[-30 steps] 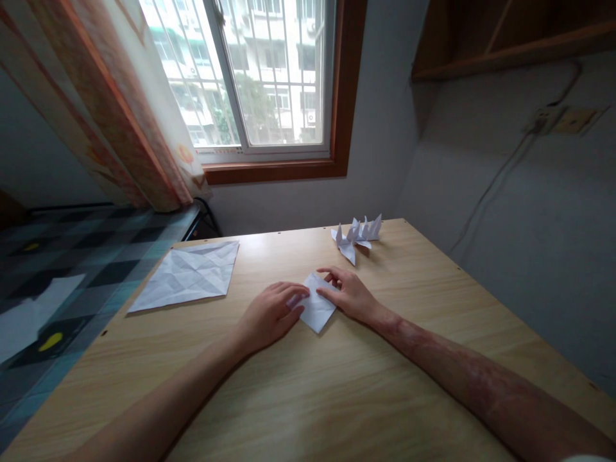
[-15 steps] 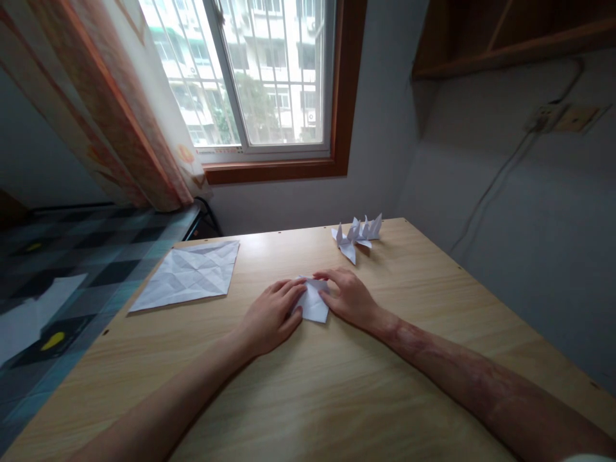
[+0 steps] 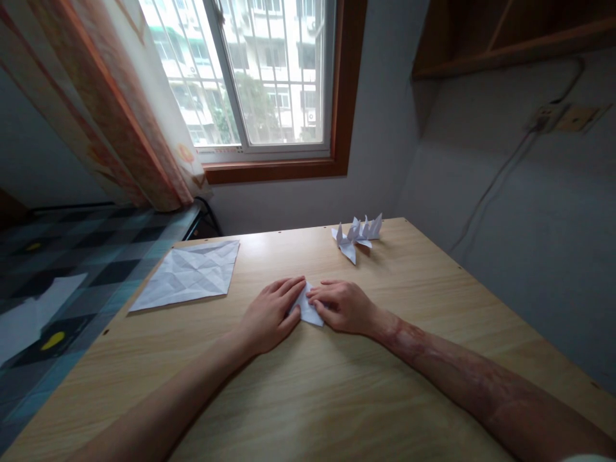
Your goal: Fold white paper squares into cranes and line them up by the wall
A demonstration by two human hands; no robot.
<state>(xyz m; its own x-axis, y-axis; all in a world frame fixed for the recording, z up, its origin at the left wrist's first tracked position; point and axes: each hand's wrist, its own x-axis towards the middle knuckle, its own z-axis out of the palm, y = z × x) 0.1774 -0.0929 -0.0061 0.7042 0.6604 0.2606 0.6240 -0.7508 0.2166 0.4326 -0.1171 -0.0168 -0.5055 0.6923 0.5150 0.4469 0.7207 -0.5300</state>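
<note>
A small folded white paper (image 3: 307, 310) lies on the wooden table (image 3: 337, 398), mostly covered by both my hands. My left hand (image 3: 269, 314) lies flat on its left part with the fingers stretched out. My right hand (image 3: 342, 306) presses down on its right part, fingers bent and close together on the fold. Only a narrow white wedge of paper shows between the two hands.
A creased white sheet (image 3: 190, 274) lies unfolded at the table's left. Folded paper cranes (image 3: 357, 236) sit at the far edge near the wall. Window and curtain are behind the table, a bed with a checked cover (image 3: 58, 269) at the left.
My right hand has moved left over the paper, folding its right part inward. The visible paper has shrunk to a small wedge. My left hand has barely moved.
</note>
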